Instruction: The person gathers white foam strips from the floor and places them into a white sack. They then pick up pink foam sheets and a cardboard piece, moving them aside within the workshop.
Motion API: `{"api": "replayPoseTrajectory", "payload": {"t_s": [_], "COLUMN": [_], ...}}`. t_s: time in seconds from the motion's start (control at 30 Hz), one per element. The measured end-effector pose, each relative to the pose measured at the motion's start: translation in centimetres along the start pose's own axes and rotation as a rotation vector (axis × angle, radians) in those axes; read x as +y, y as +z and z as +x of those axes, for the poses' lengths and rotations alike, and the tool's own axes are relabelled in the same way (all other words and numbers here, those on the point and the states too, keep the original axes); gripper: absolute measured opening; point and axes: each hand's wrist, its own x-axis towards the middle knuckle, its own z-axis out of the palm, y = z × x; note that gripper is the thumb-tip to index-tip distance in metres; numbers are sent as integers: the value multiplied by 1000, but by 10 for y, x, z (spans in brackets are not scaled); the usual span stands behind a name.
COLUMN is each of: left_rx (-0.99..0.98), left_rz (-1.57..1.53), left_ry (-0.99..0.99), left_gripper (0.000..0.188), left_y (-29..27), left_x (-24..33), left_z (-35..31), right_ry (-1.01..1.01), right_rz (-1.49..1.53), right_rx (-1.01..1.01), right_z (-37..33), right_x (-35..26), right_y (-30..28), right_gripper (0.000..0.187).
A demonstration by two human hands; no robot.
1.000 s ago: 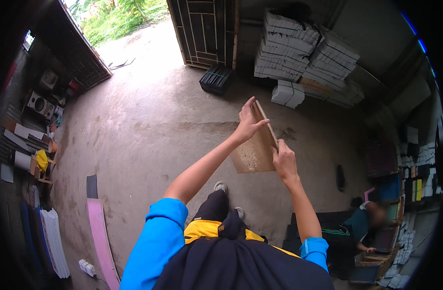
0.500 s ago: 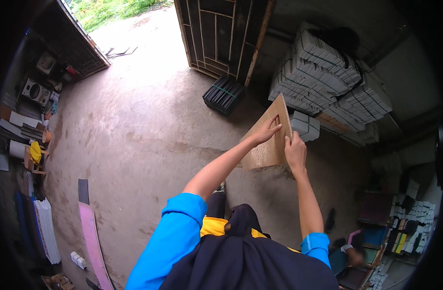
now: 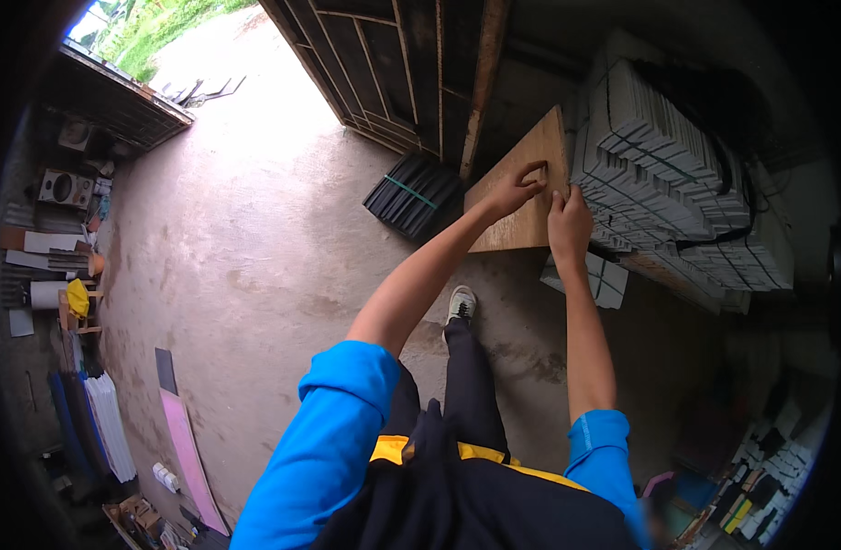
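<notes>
In front of me a tan wooden board point(image 3: 523, 227) is held up at a slant, close to the stacked white pieces on the right. My right hand point(image 3: 570, 223) grips its right edge, thumb on the near face and the other fingers mostly hidden behind. On that same face, my left hand point(image 3: 516, 191) is curled with thumb and index finger bent toward each other. Whatever is between those fingertips, if anything, is too small to tell.
Tall strapped stacks of white pieces point(image 3: 659, 119) stand on the right, with a strapped white bundle point(image 3: 608, 282) below. A strapped black bundle point(image 3: 406, 195) lies beside the open metal door point(image 3: 374, 73). A pink strip point(image 3: 189, 449) lies on the floor at left.
I have stepped forward, and the board is now nearer the white stacks. My left hand's fingers, straighter before, are now curled. The right hand keeps its hold on the edge.
</notes>
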Motion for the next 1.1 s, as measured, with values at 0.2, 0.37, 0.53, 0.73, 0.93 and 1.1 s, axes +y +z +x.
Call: {"api": "replayPoseTrajectory", "payload": {"t_s": [0.2,0.37,0.53,0.73,0.93,1.1], "left_rx": [127,98,7,40,173,396], "left_rz": [-25,7,-67,-102,39,173], "left_ry": [15,-26,46,38,24,93], "left_gripper": [56,52,45,44,38,37], "left_y": [-20,-34,-20,-11,-1,-31], "left_x": [-28,-49,-74,-101,-83,-67], "left_z": [96,146,191,208,184,109], "right_ry": [-43,-26,-134,-364,-329,-436], "right_rz": [36,-8,-79,-216,-515,-360], "right_rx": [-6,-43,-21,80,-11,92], "right_z": [91,141,187,195,177,131], "right_x": [36,61,110,103,101,47], "right_y": [60,94,112,106,99,94], "right_gripper": [24,25,30,44,49,45]}}
